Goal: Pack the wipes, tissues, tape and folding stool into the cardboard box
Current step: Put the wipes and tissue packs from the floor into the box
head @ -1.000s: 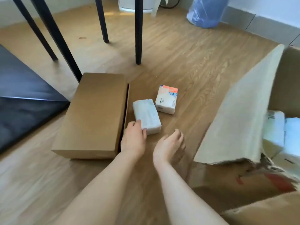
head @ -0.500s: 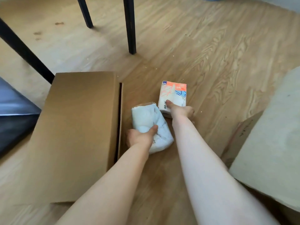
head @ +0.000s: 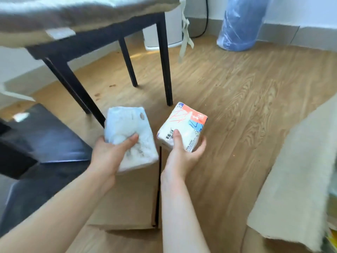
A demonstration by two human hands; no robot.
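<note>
Above the flat brown carton (head: 125, 198) on the floor, both hands hold one soft pack each, clear of the ground; the left hand (head: 107, 156) is clamped on the pale blue-white pack (head: 127, 128), thumb pressed into its upper face and fingers underneath, the pack tilted and extending away from the palm; the right hand (head: 182, 154) is clamped on the white pack with orange and blue print (head: 184, 123), thumb on the near face, fingers curled round the underside and right edge; the two packs sit side by side, near each other but apart, a narrow gap between them. Wood-grain flooring (head: 246, 99) covers the room, with small specks and marks; a pale wall and grey skirting run along the far side. A black-legged chair (head: 164, 57) with a light cushion (head: 73, 17) stands just beyond the packs, its front leg directly behind them; a dark glossy object (head: 45, 139) lies at left; a blue plastic-wrapped roll (head: 240, 24) and a white cylindrical appliance (head: 173, 28) stand against the wall. At right, an open cardboard flap (head: 295, 170), pale and fuzzy on its inner side, rises between the hands and its box's interior; contents there are blurred.
</note>
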